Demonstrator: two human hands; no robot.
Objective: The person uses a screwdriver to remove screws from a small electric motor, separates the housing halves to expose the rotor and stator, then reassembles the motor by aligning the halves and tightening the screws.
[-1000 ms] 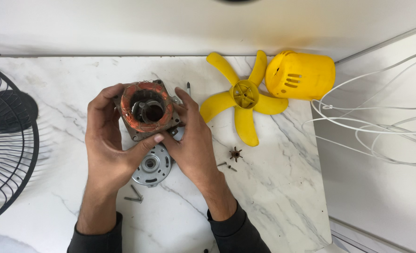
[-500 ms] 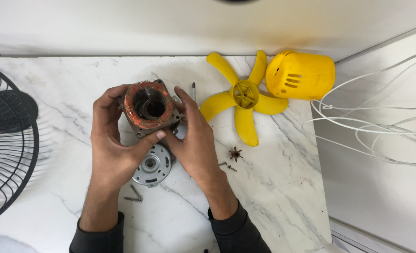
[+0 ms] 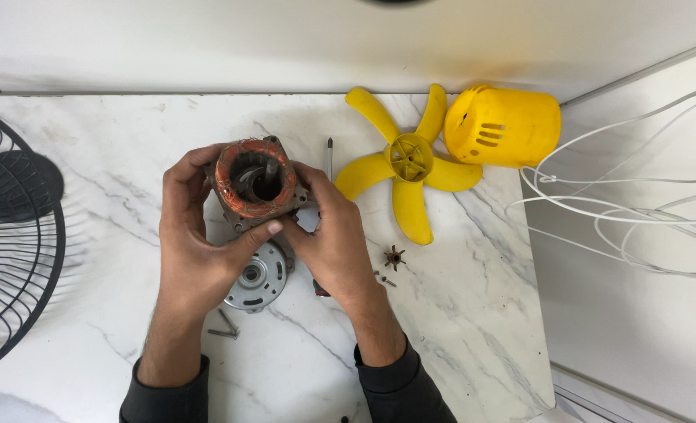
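My left hand (image 3: 195, 251) and my right hand (image 3: 334, 243) both grip a fan motor stator (image 3: 255, 182), a grey metal block with orange copper windings and a shaft in its bore. I hold it tilted above the white marble table (image 3: 442, 329). Below my hands a round silver motor end cover (image 3: 255, 278) lies flat on the marble. A screwdriver (image 3: 330, 157) lies partly hidden behind my right hand, its tip pointing away from me.
A yellow fan blade (image 3: 409, 160) and a yellow motor housing (image 3: 504, 125) lie at the back right. A black wire fan guard (image 3: 11, 227) sits at the left edge. Screws (image 3: 224, 327) and a small brown star-shaped part (image 3: 395, 257) lie nearby. White cables (image 3: 638, 211) trail off the table's right.
Both hands have tilted and turned the stator a little and raised it slightly away from me. The parts on the table have not moved.
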